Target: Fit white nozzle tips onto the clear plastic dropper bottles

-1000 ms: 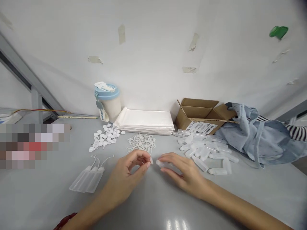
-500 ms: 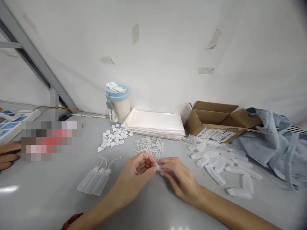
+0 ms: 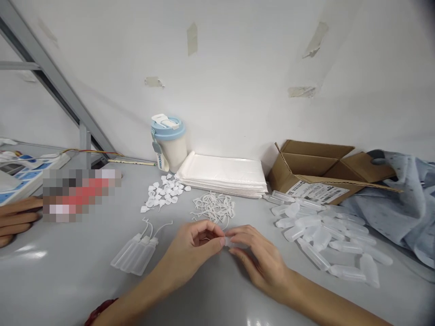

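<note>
A translucent bottle [image 3: 236, 243] lies between my hands above the grey table. My right hand [image 3: 260, 256] is closed around its body. The fingertips of my left hand [image 3: 200, 242] pinch at its neck end, and what they hold there is mostly hidden. Just behind my hands is a pile of thin white stringy pieces [image 3: 215, 206]. White caps [image 3: 165, 194] are heaped to the left of it. Several bottles with curved strings on top [image 3: 134, 256] stand out at the left, lying side by side. Many loose translucent bottles [image 3: 314, 226] are spread at the right.
Behind the piles are a cup with a blue lid [image 3: 171, 147], a stack of white packets [image 3: 226, 174] and an open cardboard box [image 3: 319, 174]. Grey-blue cloth [image 3: 390, 208] lies at the right. Another person's hand [image 3: 18, 219] rests at the left near a power strip [image 3: 34, 176].
The view has shifted slightly. The fingers of my left hand have closed in further at the bottle's neck, and my right hand still holds its body.
</note>
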Action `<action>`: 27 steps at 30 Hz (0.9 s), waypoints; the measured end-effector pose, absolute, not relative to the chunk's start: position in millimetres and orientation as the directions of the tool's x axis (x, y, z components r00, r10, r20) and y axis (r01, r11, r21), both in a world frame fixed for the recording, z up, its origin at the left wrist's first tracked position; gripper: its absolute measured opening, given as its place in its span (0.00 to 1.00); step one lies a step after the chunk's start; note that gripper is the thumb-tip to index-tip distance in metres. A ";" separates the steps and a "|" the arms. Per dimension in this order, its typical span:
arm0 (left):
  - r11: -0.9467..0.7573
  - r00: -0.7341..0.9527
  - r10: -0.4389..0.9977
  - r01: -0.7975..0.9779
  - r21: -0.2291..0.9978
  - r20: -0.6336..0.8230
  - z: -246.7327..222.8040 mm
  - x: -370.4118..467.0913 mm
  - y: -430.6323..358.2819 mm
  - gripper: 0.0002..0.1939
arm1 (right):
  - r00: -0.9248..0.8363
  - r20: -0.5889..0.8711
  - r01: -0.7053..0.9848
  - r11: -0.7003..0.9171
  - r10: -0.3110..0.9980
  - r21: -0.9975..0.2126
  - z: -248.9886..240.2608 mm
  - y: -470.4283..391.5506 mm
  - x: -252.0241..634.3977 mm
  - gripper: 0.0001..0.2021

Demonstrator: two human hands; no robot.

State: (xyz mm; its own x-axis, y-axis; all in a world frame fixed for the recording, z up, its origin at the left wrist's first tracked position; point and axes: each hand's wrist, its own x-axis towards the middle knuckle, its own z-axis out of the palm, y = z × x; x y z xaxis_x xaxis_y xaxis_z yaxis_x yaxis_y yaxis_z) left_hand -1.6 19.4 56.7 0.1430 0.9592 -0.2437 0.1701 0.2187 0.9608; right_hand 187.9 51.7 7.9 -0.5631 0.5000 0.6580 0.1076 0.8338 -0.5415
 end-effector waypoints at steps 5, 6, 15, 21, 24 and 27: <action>0.097 0.144 0.981 0.197 0.976 -0.127 53.7 1.7 18.5 0.08 | -0.557 0.655 0.090 0.821 0.511 -0.564 9.9 51.3 188.4 0.16; 0.065 0.138 0.986 0.223 0.973 -0.098 53.3 2.3 18.2 0.08 | -0.555 0.651 0.093 0.816 0.518 -0.570 10.2 51.3 188.6 0.16; 0.141 0.094 0.982 0.217 0.966 -0.165 51.4 2.9 16.3 0.08 | -0.544 0.645 0.102 0.806 0.536 -0.584 9.5 52.7 188.6 0.15; 0.162 0.123 0.975 0.168 0.972 -0.184 53.6 1.8 17.7 0.09 | -0.570 0.658 0.109 0.839 0.492 -0.533 11.2 52.4 187.9 0.18; 0.176 0.138 0.971 0.151 0.973 -0.197 53.8 2.0 18.1 0.11 | -0.590 0.651 0.127 0.851 0.478 -0.509 11.1 50.9 189.4 0.20; 0.197 0.167 0.961 0.139 0.971 -0.219 51.8 2.8 18.4 0.12 | -0.614 0.656 0.128 0.876 0.438 -0.464 10.2 49.3 192.0 0.22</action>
